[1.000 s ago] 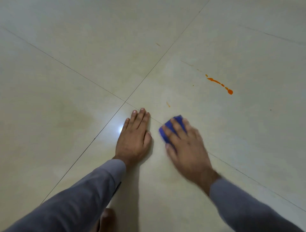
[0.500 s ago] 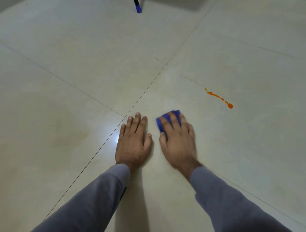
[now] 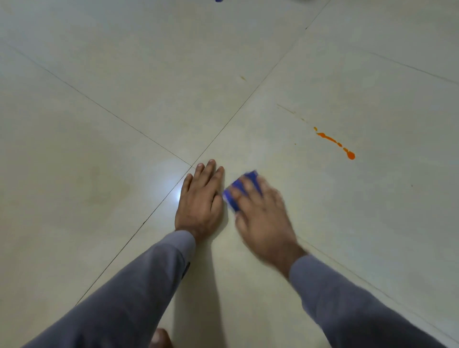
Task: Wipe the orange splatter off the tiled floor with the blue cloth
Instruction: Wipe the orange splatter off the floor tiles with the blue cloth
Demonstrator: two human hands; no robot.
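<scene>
My right hand (image 3: 260, 216) presses a folded blue cloth (image 3: 232, 196) flat on the pale tiled floor (image 3: 124, 111); the hand is blurred with motion and covers most of the cloth. An orange splatter (image 3: 335, 142), a thin streak ending in a round drop, lies on the same tile, up and to the right of the cloth and apart from it. Just left of the cloth, my left hand (image 3: 201, 198) rests palm down on the floor with fingers extended, holding nothing.
Dark grout lines cross just beyond my left fingertips (image 3: 192, 165). A faint brownish fleck (image 3: 243, 78) sits farther up. A small blue object (image 3: 218, 0) shows at the top edge. A toe (image 3: 160, 337) shows at the bottom edge.
My right hand has swung the cloth from pointing straight ahead to angled left, sliding slightly right on the tile. The left hand has stayed planted. The view tilted down a little.
</scene>
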